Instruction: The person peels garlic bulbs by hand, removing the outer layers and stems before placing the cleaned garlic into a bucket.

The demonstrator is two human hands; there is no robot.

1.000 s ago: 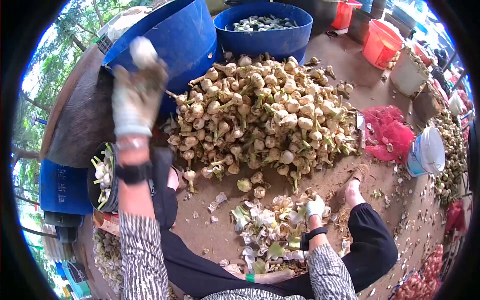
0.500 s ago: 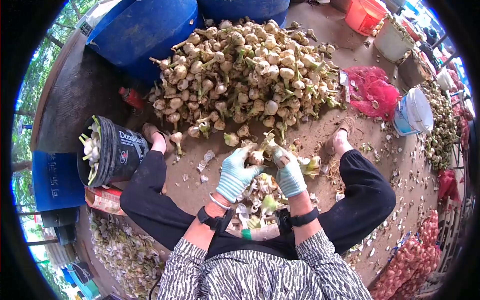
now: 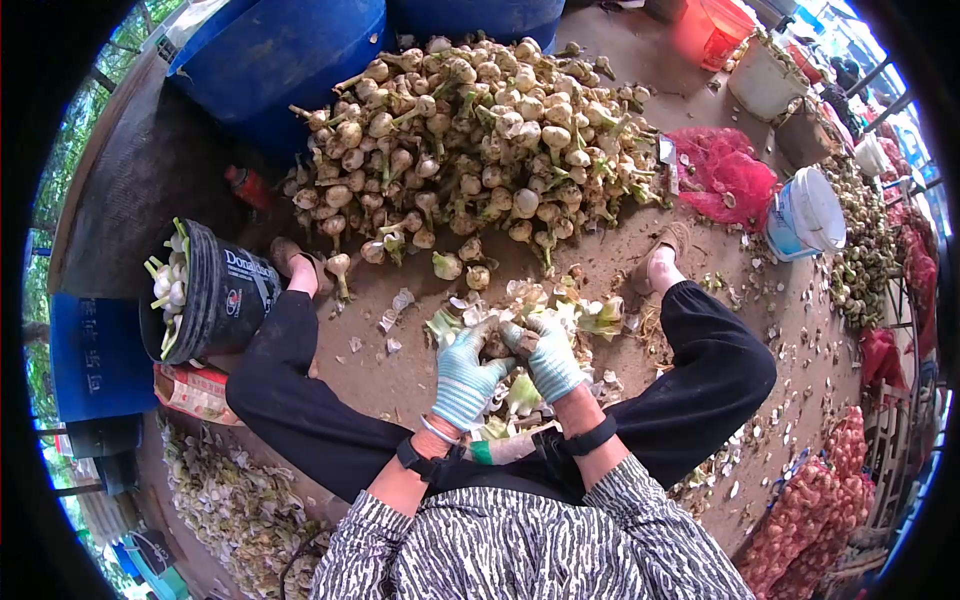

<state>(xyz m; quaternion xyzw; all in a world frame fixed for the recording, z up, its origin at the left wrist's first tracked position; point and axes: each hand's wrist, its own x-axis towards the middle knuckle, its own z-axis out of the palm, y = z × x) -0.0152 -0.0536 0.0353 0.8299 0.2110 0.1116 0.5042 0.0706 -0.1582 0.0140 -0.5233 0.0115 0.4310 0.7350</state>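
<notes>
In striped, pale-blue gloves with brown-stained fingertips, my left hand (image 3: 466,372) and my right hand (image 3: 550,362) meet in front of me. Both are closed, fingers curled around a garlic bulb that the gloves mostly cover. Pale and green peeled skins (image 3: 523,396) lie on the ground just below and behind my hands. Ahead of them is a large heap of untrimmed garlic bulbs (image 3: 470,150), dirt and stalks still on. A few loose bulbs lie at the heap's near edge, one of them a greenish bulb (image 3: 447,266).
To the left a black bucket (image 3: 215,295) tilts, holding trimmed garlic with stems. Large blue tubs (image 3: 285,70) stand behind the heap. On the right are a pink net bag (image 3: 722,180), a white-and-blue bucket (image 3: 805,215) and filled red net sacks (image 3: 815,515). Discarded skins (image 3: 235,500) pile up at lower left.
My hands have drawn nearer each other and slightly toward my body. The garlic bulb that showed between them is now mostly covered by my fingers. The whole view has shifted a little.
</notes>
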